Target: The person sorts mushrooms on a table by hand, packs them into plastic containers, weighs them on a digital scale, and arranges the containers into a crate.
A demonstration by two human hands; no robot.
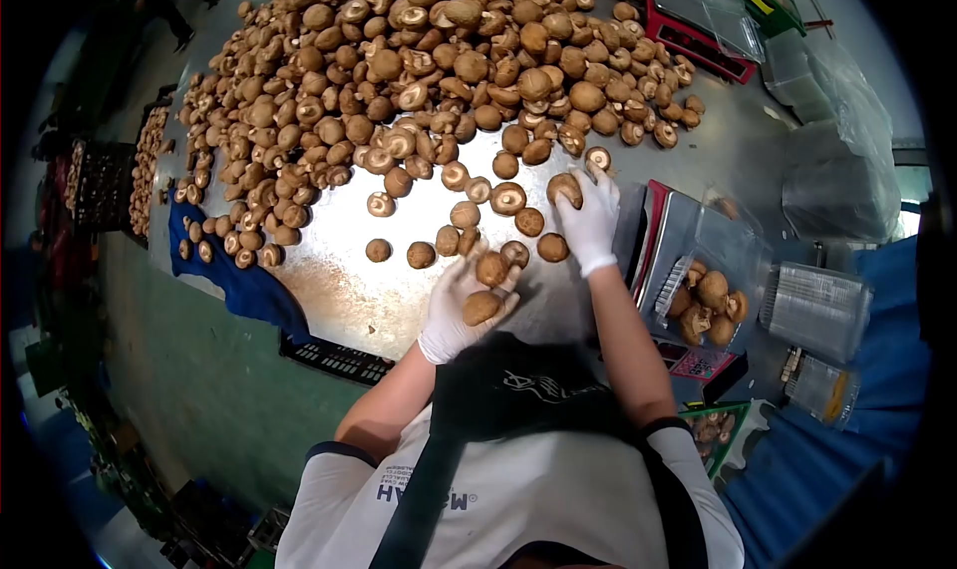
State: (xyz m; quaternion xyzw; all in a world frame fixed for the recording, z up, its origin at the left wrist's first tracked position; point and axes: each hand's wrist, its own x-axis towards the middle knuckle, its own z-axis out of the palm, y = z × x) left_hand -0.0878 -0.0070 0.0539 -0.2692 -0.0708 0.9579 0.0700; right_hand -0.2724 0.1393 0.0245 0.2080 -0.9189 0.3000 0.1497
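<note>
Green floor [189, 340], shiny metal table [334, 270], perhaps a pale wall [882, 40] beyond.

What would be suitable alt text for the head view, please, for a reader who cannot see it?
A person's white-gloved left hand cups two brown mushrooms while the right hand grasps another mushroom over a metal table. Beyond lies a large mushroom pile; at right, a clear plastic tray holding several more sits on a red scale.
</note>
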